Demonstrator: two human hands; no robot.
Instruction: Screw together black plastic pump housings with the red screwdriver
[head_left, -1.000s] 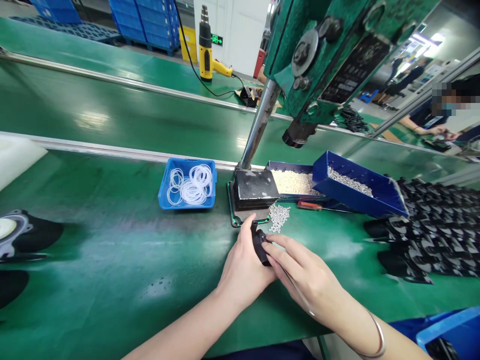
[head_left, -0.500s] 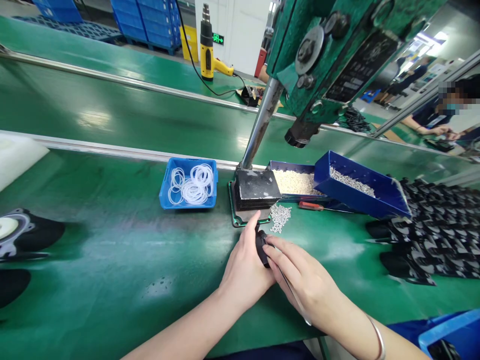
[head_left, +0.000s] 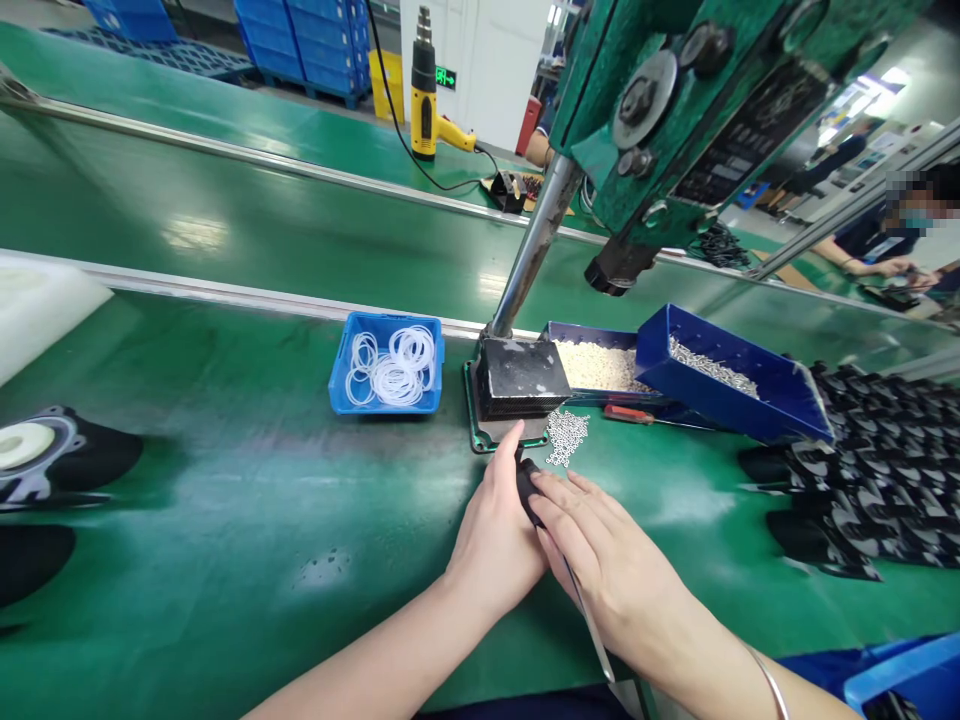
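My left hand (head_left: 496, 530) is curled round a small black part (head_left: 527, 488) and holds it just above the green table, in front of the press base (head_left: 519, 378). My right hand (head_left: 600, 560) lies against the part's right side, fingers closed, with a thin metal tool (head_left: 592, 625) running back along the palm toward my wrist. A small heap of silver washers (head_left: 565, 438) lies just beyond my fingertips.
A green press (head_left: 675, 110) on a steel column (head_left: 534, 250) overhangs the base. A blue tray of white rings (head_left: 388, 375) stands at left, blue bins of white pellets (head_left: 600, 365) and metal pins (head_left: 720, 375) at right, black parts (head_left: 877, 470) far right. Another person works at the far right.
Both hands stay together on the black part and have barely shifted. The thin tool now shows longer under my right wrist. The view has drifted slightly.
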